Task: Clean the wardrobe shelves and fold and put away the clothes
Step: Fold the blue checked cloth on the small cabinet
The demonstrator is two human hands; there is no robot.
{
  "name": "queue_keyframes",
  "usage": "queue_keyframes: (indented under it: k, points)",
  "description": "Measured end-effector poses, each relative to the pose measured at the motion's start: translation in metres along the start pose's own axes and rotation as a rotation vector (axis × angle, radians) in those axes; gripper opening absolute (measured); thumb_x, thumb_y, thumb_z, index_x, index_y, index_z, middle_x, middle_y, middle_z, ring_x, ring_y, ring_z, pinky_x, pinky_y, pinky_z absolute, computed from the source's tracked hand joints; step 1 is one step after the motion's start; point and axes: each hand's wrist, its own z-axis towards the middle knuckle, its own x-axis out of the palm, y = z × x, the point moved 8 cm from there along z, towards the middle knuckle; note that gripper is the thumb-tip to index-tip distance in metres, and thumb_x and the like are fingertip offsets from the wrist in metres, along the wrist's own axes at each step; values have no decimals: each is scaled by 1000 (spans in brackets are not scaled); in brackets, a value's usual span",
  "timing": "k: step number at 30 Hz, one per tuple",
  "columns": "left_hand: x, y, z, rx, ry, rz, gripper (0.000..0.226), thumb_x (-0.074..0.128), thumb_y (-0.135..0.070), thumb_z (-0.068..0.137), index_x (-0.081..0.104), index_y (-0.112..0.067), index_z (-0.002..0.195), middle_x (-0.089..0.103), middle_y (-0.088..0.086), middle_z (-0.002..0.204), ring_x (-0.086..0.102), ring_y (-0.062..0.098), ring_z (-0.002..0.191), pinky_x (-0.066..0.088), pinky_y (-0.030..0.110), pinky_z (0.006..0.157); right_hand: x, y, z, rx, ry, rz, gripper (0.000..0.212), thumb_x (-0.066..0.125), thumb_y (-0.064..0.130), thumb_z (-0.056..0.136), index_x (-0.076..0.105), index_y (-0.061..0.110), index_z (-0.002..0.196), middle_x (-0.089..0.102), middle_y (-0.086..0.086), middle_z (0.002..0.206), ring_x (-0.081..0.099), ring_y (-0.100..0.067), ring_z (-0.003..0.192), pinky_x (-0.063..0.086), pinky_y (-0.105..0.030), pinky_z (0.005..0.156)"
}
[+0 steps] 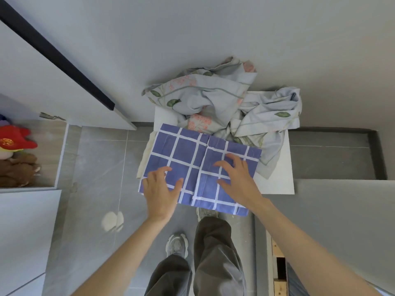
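1. The blue checked cloth (186, 150) lies folded and flat at the near left corner of the white table (275, 182). Its near edge hangs a little over the near edge of the table. A fold line runs through its middle from far to near.
2. The left hand (160, 189) is over the near left part of this cloth. Its fingers are spread and nearly straight, and its grip holds nothing.
3. The right hand (237, 176) is over the right half of the cloth. The fingers are spread and only a little bent, and the grip also takes nothing. I cannot tell if the hands press the cloth or are just above it.
4. A strip of beige fabric (145, 159) shows from under the left edge of the blue cloth.
5. A pale floral sheet (213, 97) lies crumpled on the far part of the table. It touches the far edge of the blue cloth and falls over the far and right edges of the table.
6. At the left, a wardrobe compartment (53, 146) with a wood-coloured bottom contains plush toys: a red one (15, 139) on top and a brown one (17, 169) below it.
7. Above the compartment there is a white wardrobe door (32, 77) with a black edge (53, 50).
8. The table stands against a plain grey wall (192, 28), on a floor (96, 167) of grey tiles. A pale spot (112, 221) is on the floor, near the left forearm.
9. Below, the person's grey trousers (213, 253) and a grey sneaker (177, 245) are visible.
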Motion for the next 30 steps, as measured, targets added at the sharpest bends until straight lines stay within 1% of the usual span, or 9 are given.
queue_keyframes:
  k: [3,5,8,11,13,16,20,25,30]
  points:
    - [28,5,-10,-47,139,98,49,66,-38,87,52,-25,132,42,3,135,37,28,123,37,44,97,16,-22,20,93,182,-73,40,65,21,89,54,25,128,26,-7,149,29,-37,132,36,-46,102]
    - [34,18,-12,-127,147,61,50,63,-33,89,48,-25,137,40,3,139,35,27,126,35,44,99,13,-32,28,155,186,-77,34,62,19,90,57,21,123,33,-8,143,39,-40,125,37,-42,100]
    - [19,24,-22,-205,-86,-93,38,69,-23,85,59,-13,120,53,9,122,46,28,114,33,33,90,-14,-16,41,122,-25,-52,28,60,22,92,59,17,120,49,-8,126,46,-32,117,47,-42,87]
    - [17,44,-52,-518,-228,-352,39,75,-30,79,53,-6,101,52,13,105,49,31,102,31,24,83,-34,20,62,-55,-114,-5,40,65,21,90,54,12,127,50,-8,125,43,-26,118,41,-35,90]
    - [37,53,-72,-780,-111,-549,47,79,-32,77,45,-11,102,49,10,105,50,28,99,42,33,84,-31,29,82,-79,-32,-2,52,69,24,87,48,8,131,49,-10,129,42,-28,121,36,-32,97]
    - [72,44,-96,-1024,188,-867,53,78,-33,78,42,-16,113,50,4,109,51,19,98,42,28,79,-16,22,105,55,175,60,71,75,32,82,38,9,138,48,-9,135,43,-27,126,39,-33,97]
    - [106,22,-104,-1003,472,-1052,49,71,-43,82,49,-21,119,55,-2,121,53,14,112,45,27,89,-7,13,114,148,290,69,71,76,41,79,43,9,133,54,-7,130,51,-25,118,41,-29,89]
    - [110,3,-106,-1061,460,-1227,35,66,-37,88,51,-26,118,60,-10,105,56,11,102,41,33,99,-22,12,107,159,261,83,52,77,44,77,58,11,113,62,3,107,58,-17,97,44,-28,78]
    - [74,-15,-107,-954,417,-1231,17,64,-29,91,57,-22,105,61,-8,103,56,6,95,41,28,98,-58,31,88,147,237,200,28,74,34,82,71,10,97,72,-10,89,67,-23,87,52,-35,76]
